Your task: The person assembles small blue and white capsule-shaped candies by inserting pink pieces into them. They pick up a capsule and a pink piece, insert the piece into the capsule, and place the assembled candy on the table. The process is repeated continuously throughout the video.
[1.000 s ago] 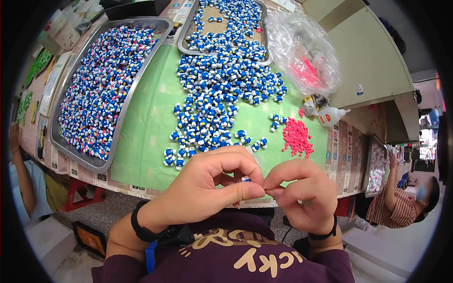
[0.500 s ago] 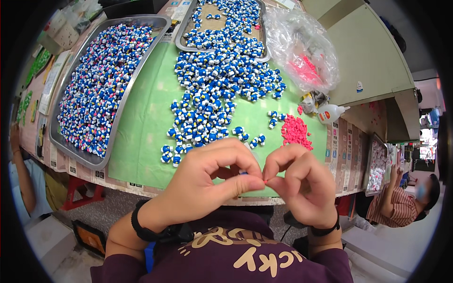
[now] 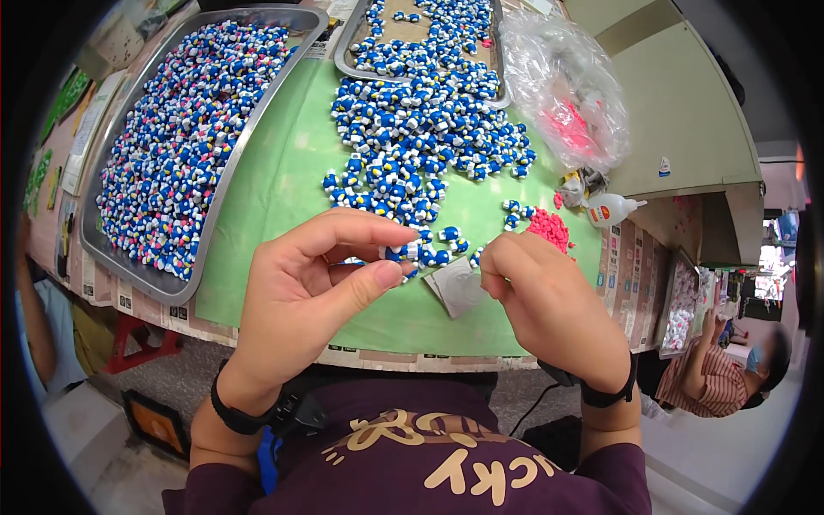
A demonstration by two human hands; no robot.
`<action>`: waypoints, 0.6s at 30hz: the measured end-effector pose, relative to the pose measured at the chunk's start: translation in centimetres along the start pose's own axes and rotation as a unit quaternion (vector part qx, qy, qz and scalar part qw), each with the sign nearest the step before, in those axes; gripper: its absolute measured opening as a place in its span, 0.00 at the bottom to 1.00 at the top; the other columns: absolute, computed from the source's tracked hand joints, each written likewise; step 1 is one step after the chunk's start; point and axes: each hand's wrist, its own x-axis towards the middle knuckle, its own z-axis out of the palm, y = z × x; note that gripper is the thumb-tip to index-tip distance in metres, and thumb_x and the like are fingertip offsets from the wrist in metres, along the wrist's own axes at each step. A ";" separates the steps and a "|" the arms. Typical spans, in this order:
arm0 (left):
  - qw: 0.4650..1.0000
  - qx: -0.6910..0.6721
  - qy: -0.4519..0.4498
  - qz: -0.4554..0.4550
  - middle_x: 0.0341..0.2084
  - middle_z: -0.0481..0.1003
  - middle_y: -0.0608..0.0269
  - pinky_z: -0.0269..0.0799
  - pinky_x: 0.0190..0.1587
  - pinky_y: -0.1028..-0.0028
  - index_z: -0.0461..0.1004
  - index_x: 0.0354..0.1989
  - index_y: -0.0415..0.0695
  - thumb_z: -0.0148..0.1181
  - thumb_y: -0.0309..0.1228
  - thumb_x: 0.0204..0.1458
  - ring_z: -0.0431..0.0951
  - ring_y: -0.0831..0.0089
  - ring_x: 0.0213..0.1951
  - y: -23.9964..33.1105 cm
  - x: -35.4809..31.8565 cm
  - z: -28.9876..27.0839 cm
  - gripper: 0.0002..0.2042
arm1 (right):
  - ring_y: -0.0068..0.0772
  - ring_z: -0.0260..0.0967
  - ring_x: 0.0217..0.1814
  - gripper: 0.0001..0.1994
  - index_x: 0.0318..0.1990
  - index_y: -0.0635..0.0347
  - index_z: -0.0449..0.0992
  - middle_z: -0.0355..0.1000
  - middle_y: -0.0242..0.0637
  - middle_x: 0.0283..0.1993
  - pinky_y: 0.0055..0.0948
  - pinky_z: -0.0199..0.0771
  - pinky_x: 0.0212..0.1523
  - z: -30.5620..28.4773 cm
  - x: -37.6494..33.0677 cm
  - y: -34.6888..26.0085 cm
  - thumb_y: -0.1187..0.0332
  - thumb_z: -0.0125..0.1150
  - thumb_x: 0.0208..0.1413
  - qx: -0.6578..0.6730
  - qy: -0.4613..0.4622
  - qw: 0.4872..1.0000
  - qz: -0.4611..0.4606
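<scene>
Over the green-covered bench point(image 3: 257, 232), our left hand point(image 3: 300, 287) has thumb and fingers clamped on a small blue-and-white figure point(image 3: 400, 253), near the heap of similar figures point(image 3: 403, 129). Our right hand point(image 3: 558, 300) hovers beside a flat grey piece point(image 3: 457, 289), fingers curled, and we cannot tell whether their hidden tips meet; pink pieces point(image 3: 549, 227) lie just beyond.

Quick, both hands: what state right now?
Left hand: closed, pinching a blue-and-white figure.
Right hand: curled; whether it holds anything can't be told.
</scene>
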 end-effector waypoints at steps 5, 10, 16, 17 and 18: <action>0.997 -0.058 0.013 -0.041 0.44 0.76 0.56 0.76 0.50 0.73 0.73 0.47 0.32 0.62 0.16 0.52 0.78 0.71 0.46 0.3 0.0 0.6 0.14 | 0.41 0.66 0.36 0.11 0.31 0.60 0.64 0.66 0.39 0.31 0.34 0.67 0.40 -0.6 -0.3 -0.3 0.87 0.53 0.44 0.079 0.036 0.996 0.004; 0.992 -0.107 0.016 -0.057 0.40 0.77 0.55 0.78 0.46 0.72 0.72 0.44 0.34 0.63 0.15 0.49 0.81 0.68 0.42 0.3 0.2 2.3 0.14 | 0.30 0.69 0.38 0.12 0.31 0.59 0.63 0.70 0.38 0.36 0.26 0.70 0.41 -1.2 -0.4 -2.3 0.87 0.58 0.51 0.262 0.161 0.951 -0.017; 0.998 -0.064 0.004 0.015 0.40 0.76 0.60 0.77 0.48 0.76 0.73 0.42 0.35 0.65 0.15 0.49 0.80 0.74 0.43 -0.2 0.2 3.4 0.12 | 0.28 0.69 0.37 0.12 0.31 0.60 0.64 0.70 0.39 0.36 0.25 0.70 0.38 0.3 0.2 -3.0 0.86 0.59 0.52 0.289 0.226 0.929 -0.047; 0.999 -0.049 0.003 0.024 0.39 0.76 0.60 0.77 0.48 0.76 0.74 0.42 0.35 0.65 0.15 0.49 0.80 0.74 0.42 -0.1 0.2 3.4 0.12 | 0.28 0.69 0.37 0.12 0.31 0.60 0.64 0.71 0.39 0.36 0.25 0.70 0.38 0.4 0.2 -3.0 0.86 0.59 0.52 0.279 0.232 0.930 -0.051; 0.999 -0.033 0.003 0.034 0.39 0.76 0.60 0.78 0.48 0.75 0.74 0.42 0.35 0.64 0.15 0.49 0.79 0.74 0.42 0.0 0.1 3.5 0.11 | 0.28 0.69 0.36 0.12 0.31 0.60 0.64 0.70 0.39 0.36 0.25 0.70 0.37 0.6 0.3 -3.0 0.87 0.59 0.52 0.273 0.238 0.931 -0.052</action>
